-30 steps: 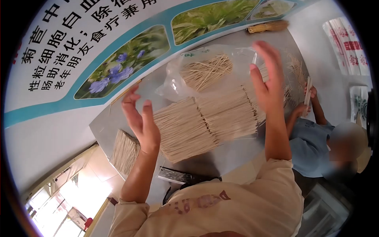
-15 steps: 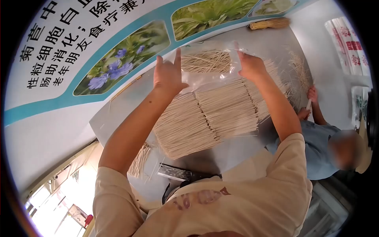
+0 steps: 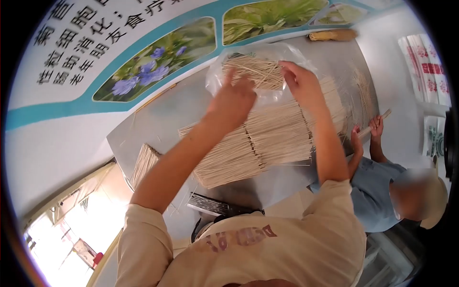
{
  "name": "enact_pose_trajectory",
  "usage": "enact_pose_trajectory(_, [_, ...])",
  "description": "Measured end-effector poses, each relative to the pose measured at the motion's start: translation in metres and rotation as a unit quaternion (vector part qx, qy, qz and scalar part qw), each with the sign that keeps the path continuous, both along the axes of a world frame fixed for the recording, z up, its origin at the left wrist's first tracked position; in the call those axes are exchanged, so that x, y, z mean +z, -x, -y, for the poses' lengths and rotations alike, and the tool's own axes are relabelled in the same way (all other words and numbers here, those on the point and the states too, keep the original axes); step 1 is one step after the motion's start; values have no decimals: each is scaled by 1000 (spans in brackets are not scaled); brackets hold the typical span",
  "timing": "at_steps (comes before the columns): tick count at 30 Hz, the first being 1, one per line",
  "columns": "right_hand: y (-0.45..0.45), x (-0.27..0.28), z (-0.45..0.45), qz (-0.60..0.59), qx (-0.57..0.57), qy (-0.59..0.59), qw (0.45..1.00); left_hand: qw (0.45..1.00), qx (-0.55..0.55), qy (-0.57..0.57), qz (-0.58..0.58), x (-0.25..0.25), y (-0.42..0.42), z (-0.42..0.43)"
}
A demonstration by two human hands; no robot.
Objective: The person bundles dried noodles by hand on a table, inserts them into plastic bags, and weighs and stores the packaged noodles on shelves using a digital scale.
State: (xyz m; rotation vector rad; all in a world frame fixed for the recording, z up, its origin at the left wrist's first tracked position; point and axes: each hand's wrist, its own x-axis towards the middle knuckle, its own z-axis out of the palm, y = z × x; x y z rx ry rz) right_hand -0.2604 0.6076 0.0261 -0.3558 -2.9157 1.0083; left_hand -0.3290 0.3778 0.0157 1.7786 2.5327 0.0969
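A clear plastic bag [image 3: 215, 71] lies at the back of the grey table, with loose thin beige sticks [image 3: 256, 69] heaped on or in it. My left hand [image 3: 234, 98] is over the bag's left front part, its fingers partly bent; whether it grips anything is unclear. At the right edge of the heap is my right hand [image 3: 301, 83], thumb and fingers bent toward each other, what is between them too small to make out. Below both hands, wide rows of aligned beige sticks [image 3: 277, 138] lie side by side.
Another stick bundle [image 3: 143, 165] lies at the table's left edge, and a dark striped object [image 3: 208, 203] at the front. A straw-coloured brush-like bundle [image 3: 332, 35] rests at the back. At right, a co-worker [image 3: 377, 186] in blue holds a small bundle of sticks [image 3: 375, 123].
My left hand has come right and down over the bag, its fingers more bent. My right hand has moved slightly down. The co-worker's hands have shifted with their sticks.
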Motion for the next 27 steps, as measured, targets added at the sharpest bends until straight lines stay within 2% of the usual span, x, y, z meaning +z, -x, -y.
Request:
enact_pose_trajectory(1, [-11,7,19,-67,-24,78,994,995,-21,-96,30,6,-20,13])
enact_pose_trajectory(3, [-41,1,66,-153,-49,213,964,968,-1,-198,153,-7,-73,50])
enact_pose_trajectory(4, [-58,-5,86,-144,-47,253,956,970,29,-185,155,-14,-99,73])
enact_pose_trajectory(5, [-82,-15,114,-122,-39,305,944,962,51,-168,209,-20,-134,104])
enact_pose_trajectory(6, [-107,-30,139,-67,-34,330,941,950,83,-156,256,-28,-167,138])
enact_pose_trajectory(7, [-136,-47,163,-11,-25,354,935,948,138,-134,254,-36,-203,176])
enact_pose_trajectory(9, [-198,-77,201,102,40,272,956,906,258,-48,332,-53,-268,240])
enact_pose_trajectory(10, [-227,-97,217,98,67,250,961,903,281,-47,321,-64,-294,271])
enact_pose_trajectory(11, [-260,-113,230,99,90,222,966,877,359,-55,314,-73,-327,302])
enact_pose_trajectory(14, [-317,-129,257,121,139,173,967,808,510,-106,277,-62,-369,354])
enact_pose_trajectory(16, [-335,-135,271,139,167,148,965,783,575,-145,189,-100,-384,390])
enact_pose_trajectory(18, [-346,-141,283,181,194,108,958,804,557,-82,193,-121,-378,420])
enact_pose_trajectory(19, [-350,-143,288,186,230,82,952,798,560,-92,203,-128,-381,423])
enact_pose_trajectory(24, [-361,-159,321,177,255,-35,950,759,605,-175,169,-142,-378,421])
enact_pose_trajectory(27, [-367,-167,326,141,244,-42,958,786,569,-198,136,-142,-379,410])
